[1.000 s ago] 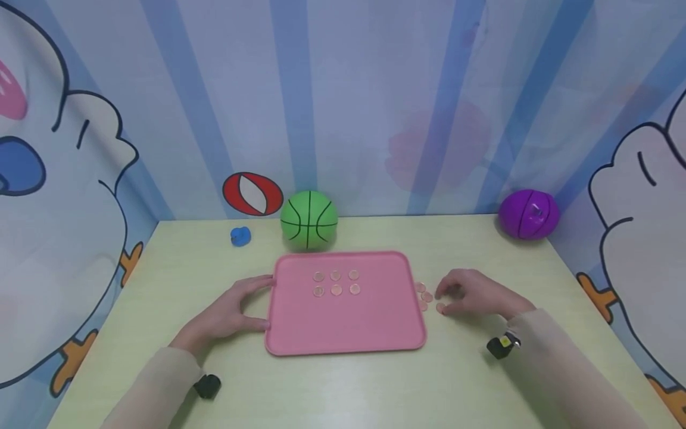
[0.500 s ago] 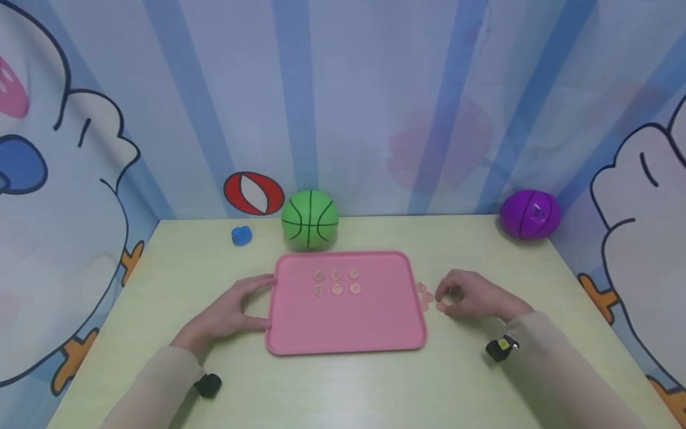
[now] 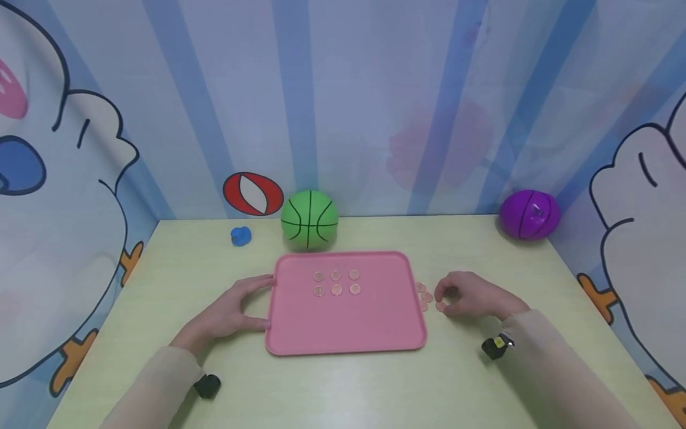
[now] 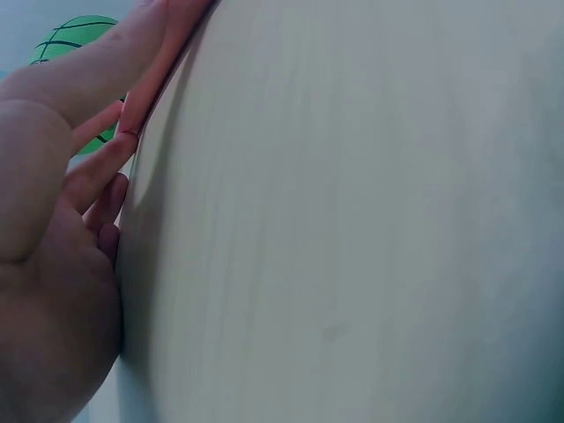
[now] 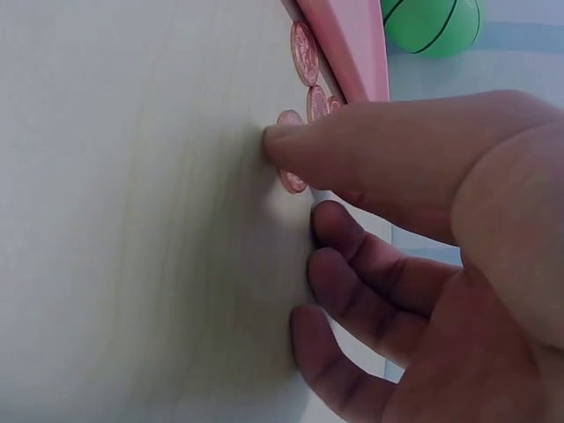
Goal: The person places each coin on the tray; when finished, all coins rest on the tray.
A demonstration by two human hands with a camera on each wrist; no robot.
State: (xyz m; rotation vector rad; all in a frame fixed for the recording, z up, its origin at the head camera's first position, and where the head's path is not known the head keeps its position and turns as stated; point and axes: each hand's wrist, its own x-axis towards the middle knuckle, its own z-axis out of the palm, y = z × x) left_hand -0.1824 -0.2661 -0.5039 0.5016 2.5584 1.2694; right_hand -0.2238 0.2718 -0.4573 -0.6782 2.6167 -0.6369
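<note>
A pink tray (image 3: 343,325) lies on the table, with several copper-coloured coins (image 3: 336,289) in two rows on its upper part. My left hand (image 3: 230,310) touches the tray's left rim, thumb and fingers spread apart. To the right of the tray, my right hand (image 3: 474,293) has its thumb and index finger at a single coin (image 3: 440,307) on the table. In the right wrist view the thumb covers the middle of that coin (image 5: 293,182), while the other fingers curl beside it. A small group of coins (image 3: 421,288) lies between this hand and the tray's right rim.
A green ball (image 3: 309,220) sits behind the tray, with a small blue rubber duck (image 3: 240,236) to its left. The purple ball (image 3: 529,214) rests at the back right corner. A printed curtain (image 3: 354,107) stands along the table's back edge.
My right wrist has shifted slightly left, while its thumb and index finger stay at the same coin. The left hand, tray and other coins keep their places.
</note>
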